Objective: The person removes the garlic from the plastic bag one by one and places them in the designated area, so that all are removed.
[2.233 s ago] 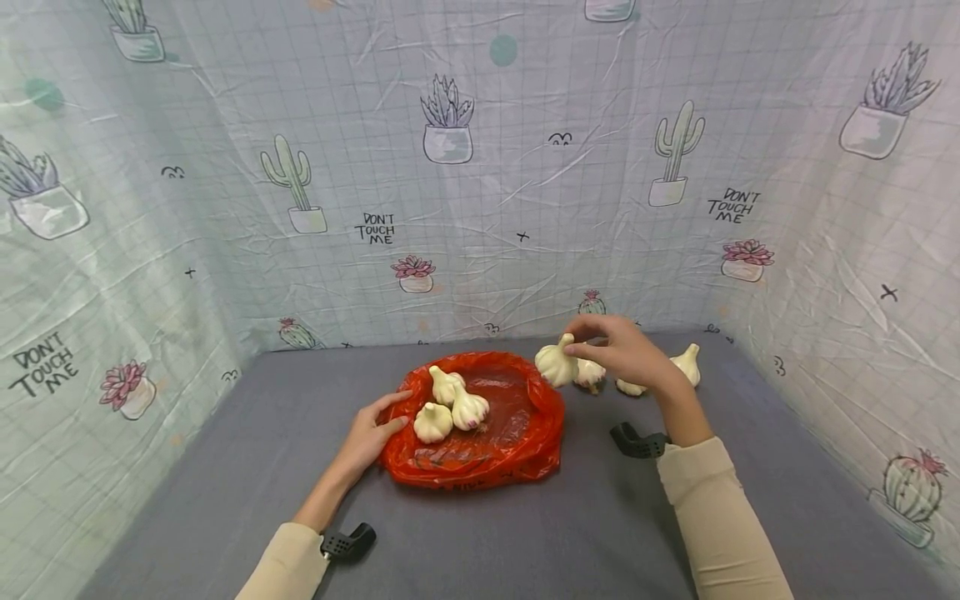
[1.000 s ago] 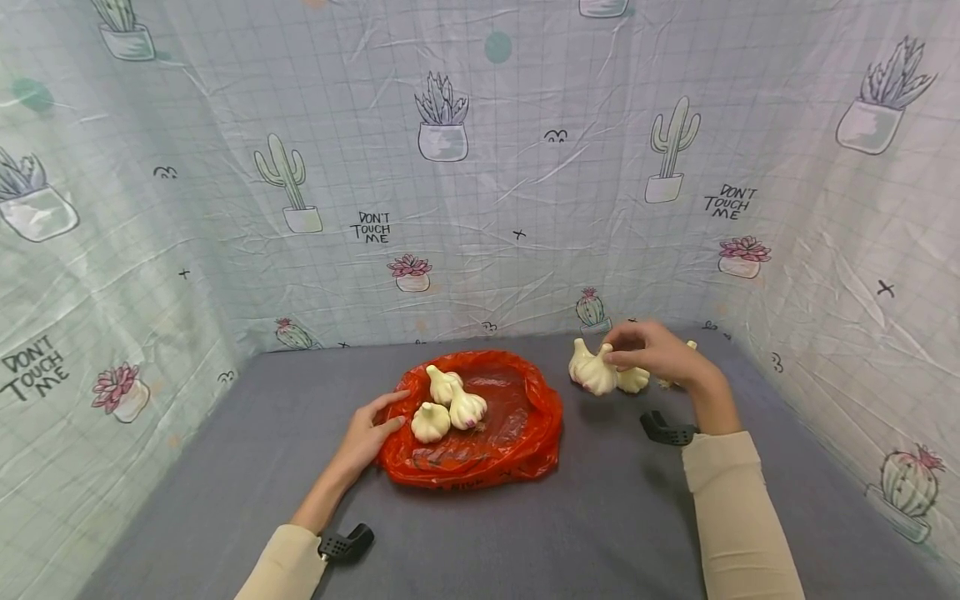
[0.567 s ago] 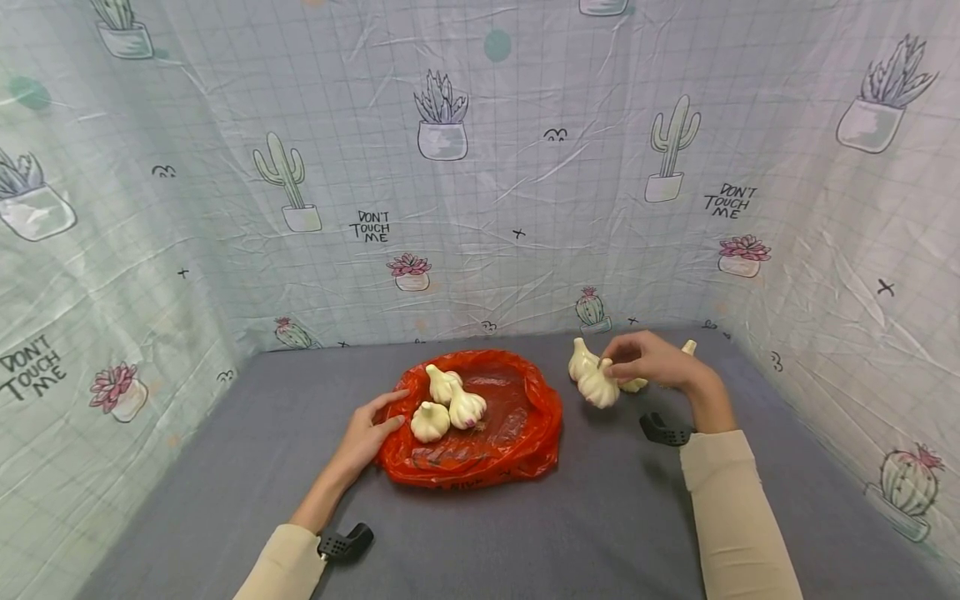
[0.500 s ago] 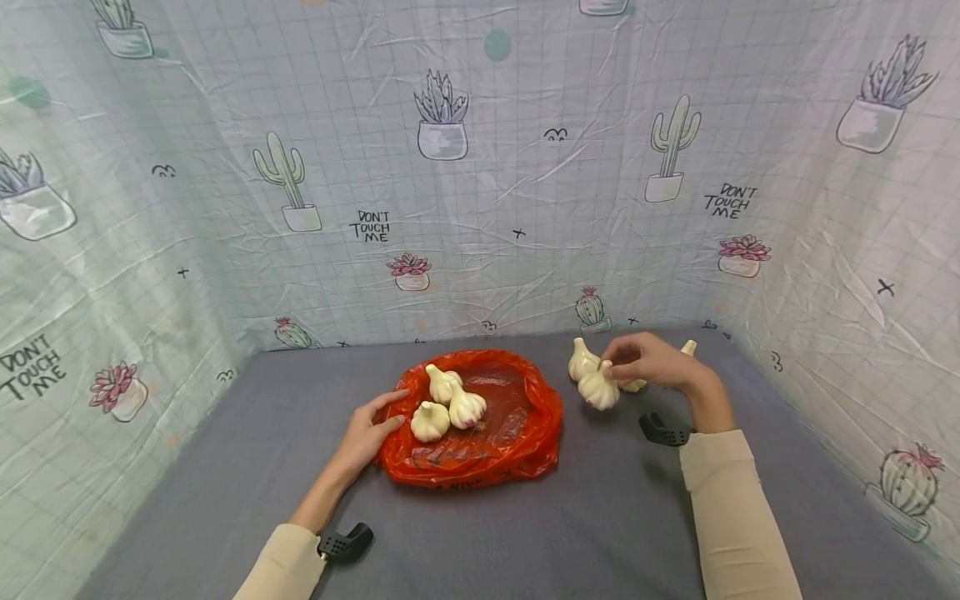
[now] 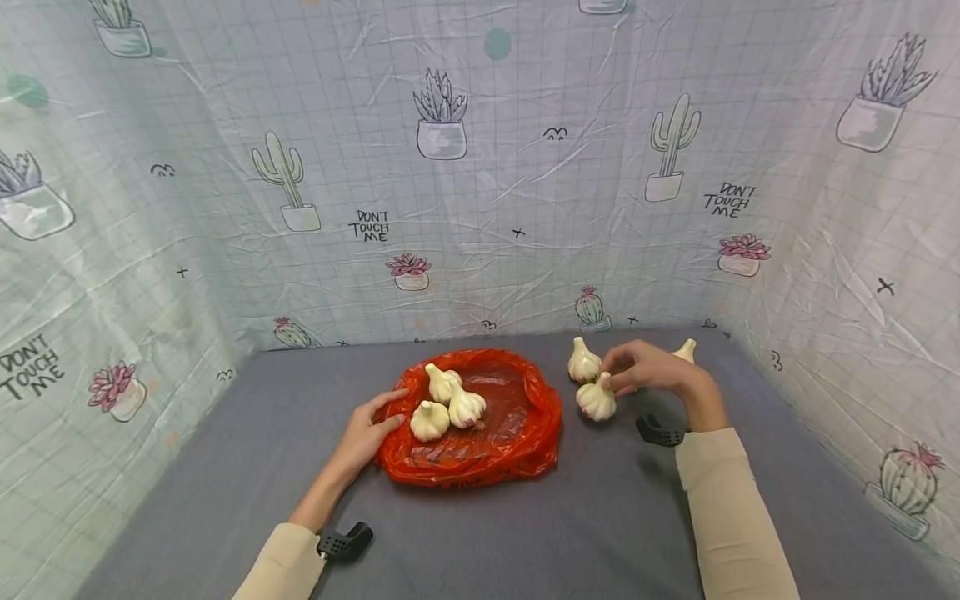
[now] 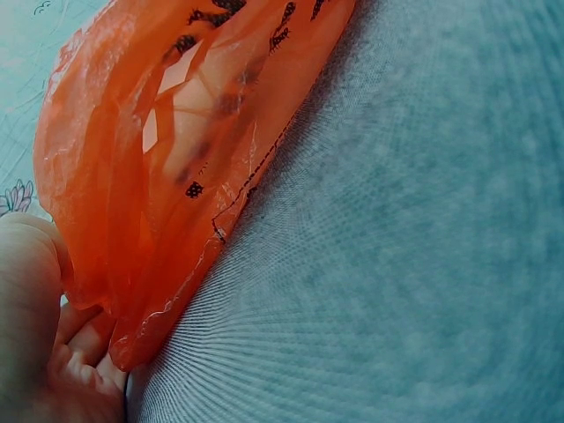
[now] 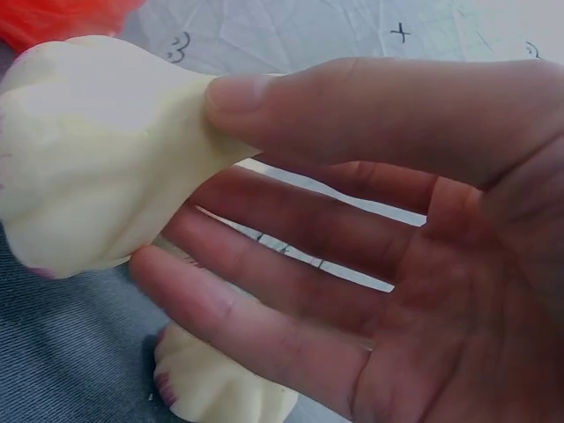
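My right hand (image 5: 645, 367) pinches a cream-white garlic bulb (image 5: 597, 400) by its stem, thumb on one side and fingertips on the other. In the right wrist view the bulb (image 7: 97, 159) fills the left, with another bulb (image 7: 225, 379) below the fingers. Just behind the pinched one stands a garlic bulb (image 5: 582, 363). A further bulb (image 5: 686, 350) shows partly beyond the hand. My left hand (image 5: 367, 429) holds the left rim of a red plastic bag (image 5: 536, 462), thumb and fingers on either side of it. Inside lie three garlic bulbs (image 5: 467, 408).
The grey cloth-covered table (image 5: 465, 550) runs back to a wrinkled curtain (image 5: 480, 192) printed with potted cacti, which also closes in both sides. Black wrist straps (image 5: 345, 542) sit at the sleeves. The bag's mouth is spread wide, facing up.
My right hand has moved right, away from the bag's right rim. Over the last second the pinched bulb has come lower and nearer to me. The left hand has stayed on the rim.
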Available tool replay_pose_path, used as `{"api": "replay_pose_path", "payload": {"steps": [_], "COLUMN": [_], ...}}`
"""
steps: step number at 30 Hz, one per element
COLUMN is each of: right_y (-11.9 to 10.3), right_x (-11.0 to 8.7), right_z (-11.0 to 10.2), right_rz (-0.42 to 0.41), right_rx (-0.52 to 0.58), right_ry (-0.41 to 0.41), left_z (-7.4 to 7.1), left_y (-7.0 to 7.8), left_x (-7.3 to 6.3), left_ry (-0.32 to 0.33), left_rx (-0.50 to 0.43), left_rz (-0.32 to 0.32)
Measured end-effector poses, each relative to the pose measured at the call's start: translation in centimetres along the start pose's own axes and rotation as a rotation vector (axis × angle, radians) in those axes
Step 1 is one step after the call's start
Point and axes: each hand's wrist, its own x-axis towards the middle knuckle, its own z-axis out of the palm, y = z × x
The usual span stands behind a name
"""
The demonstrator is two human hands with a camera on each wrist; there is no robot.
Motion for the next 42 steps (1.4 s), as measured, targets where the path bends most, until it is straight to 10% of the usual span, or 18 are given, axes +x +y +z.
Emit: {"api": "replay_pose_path", "payload": {"steps": [42], "right_y": [0.08], "right_x": [0.08], "right_z": [0.47], "right_rz": [0.061], "right_rx": [-0.029], "right_ry": [-0.029], "left_z": [0.13], "left_y": [-0.05], "left_x": [0.06], "left_ry": [0.017], "left_rx": [0.014], "left_rz": [-0.01]}}
